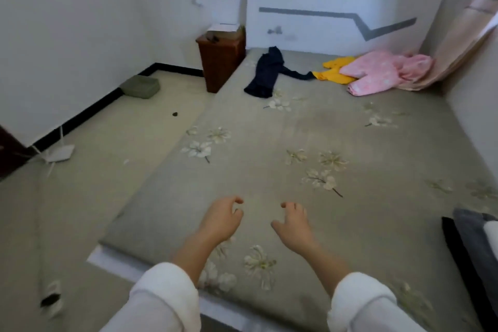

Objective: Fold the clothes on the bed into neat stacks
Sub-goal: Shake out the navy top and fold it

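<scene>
The bed [310, 129] has a grey-green cover with pale flowers. At its far end lie three unfolded clothes: a dark navy garment [265, 73], a yellow garment [334, 70] partly under a pink patterned garment [382, 70]. My left hand [221, 219] and my right hand [295, 224] hover over the near part of the bed, side by side, fingers loosely curled and holding nothing. Both are far from the clothes. White sleeves cover my forearms.
A brown wooden bin [221, 59] stands against the bed's far left corner. A green cushion [140, 86] and a white router [58, 153] lie on the floor at left. Dark folded fabric [474, 245] sits at the bed's right edge. A rolled mat [458, 43] leans in the far right corner.
</scene>
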{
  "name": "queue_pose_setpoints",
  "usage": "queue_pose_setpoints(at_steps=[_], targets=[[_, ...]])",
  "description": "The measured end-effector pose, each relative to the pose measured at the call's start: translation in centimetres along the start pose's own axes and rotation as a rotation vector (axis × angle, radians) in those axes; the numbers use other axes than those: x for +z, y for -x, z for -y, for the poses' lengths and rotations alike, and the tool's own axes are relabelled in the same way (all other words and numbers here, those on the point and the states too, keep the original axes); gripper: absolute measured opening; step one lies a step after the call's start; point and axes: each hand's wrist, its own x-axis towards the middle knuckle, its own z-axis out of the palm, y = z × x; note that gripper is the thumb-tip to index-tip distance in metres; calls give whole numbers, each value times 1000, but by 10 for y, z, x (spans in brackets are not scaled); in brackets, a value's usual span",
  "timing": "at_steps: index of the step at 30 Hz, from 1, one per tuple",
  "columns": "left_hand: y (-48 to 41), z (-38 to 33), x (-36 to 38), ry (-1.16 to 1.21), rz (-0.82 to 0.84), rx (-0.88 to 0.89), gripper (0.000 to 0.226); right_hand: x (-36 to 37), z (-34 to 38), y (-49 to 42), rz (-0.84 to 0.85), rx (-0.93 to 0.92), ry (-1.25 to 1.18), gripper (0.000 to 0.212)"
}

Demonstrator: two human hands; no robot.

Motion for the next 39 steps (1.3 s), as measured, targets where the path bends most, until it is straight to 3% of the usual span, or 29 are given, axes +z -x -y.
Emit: queue_pose_setpoints(at_steps=[11, 24, 30, 39], targets=[[10, 185, -171, -92, -230, -221, 39, 126, 237, -59, 195, -397, 115, 57], [-99, 347, -345, -137, -270, -336, 41, 221, 469, -195, 246, -527, 213, 58], [-170, 430, -414, -157, -247, -294, 42, 274, 556, -258, 208, -477, 253, 59], [-281, 540, -508, -288, -82, -162, 45, 337, 656, -340, 139, -231, 161, 56]])
